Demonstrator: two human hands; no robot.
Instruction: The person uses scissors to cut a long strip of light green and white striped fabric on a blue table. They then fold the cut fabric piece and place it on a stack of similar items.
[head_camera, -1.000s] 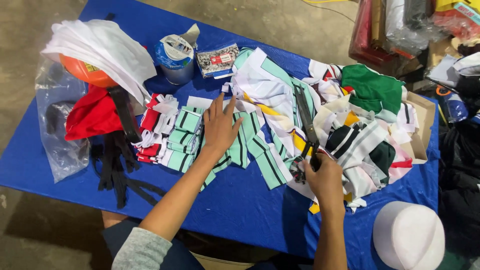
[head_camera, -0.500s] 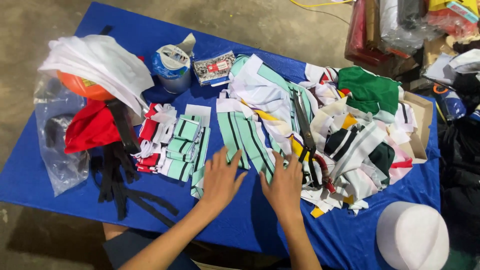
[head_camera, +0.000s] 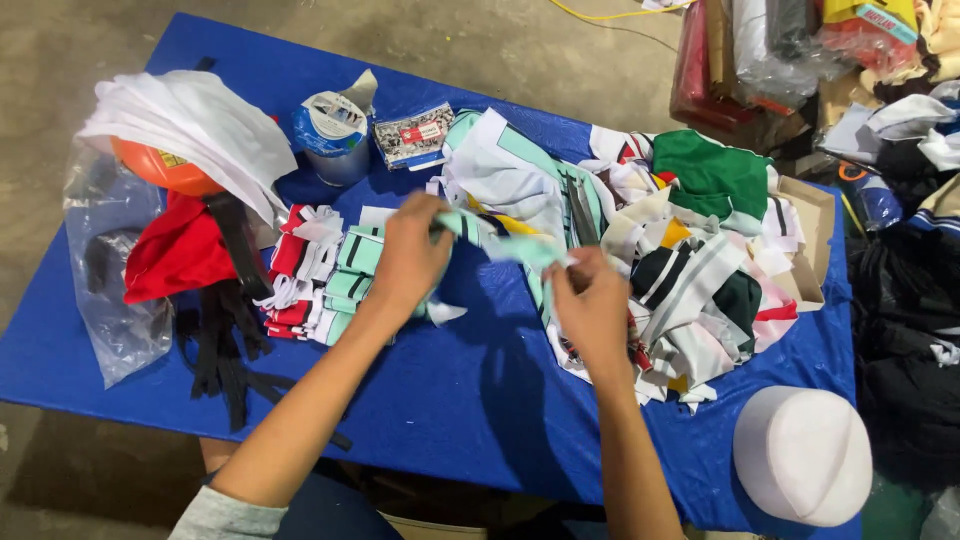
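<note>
On the far left there was a clear bag (head_camera: 105, 300) and some red cloth (head_camera: 175, 255), then folded strips (head_camera: 330, 280) stacked on the blue table (head_camera: 440, 400). Left hand (head_camera: 408, 255) was curled tight around one end of a mint strip (head_camera: 500, 243), right hand (head_camera: 592, 305) pinching the other end, strip stretched between them just above the table. Big scrap pile (head_camera: 700, 240) sat right, white cap (head_camera: 803, 455) near the corner.
</note>
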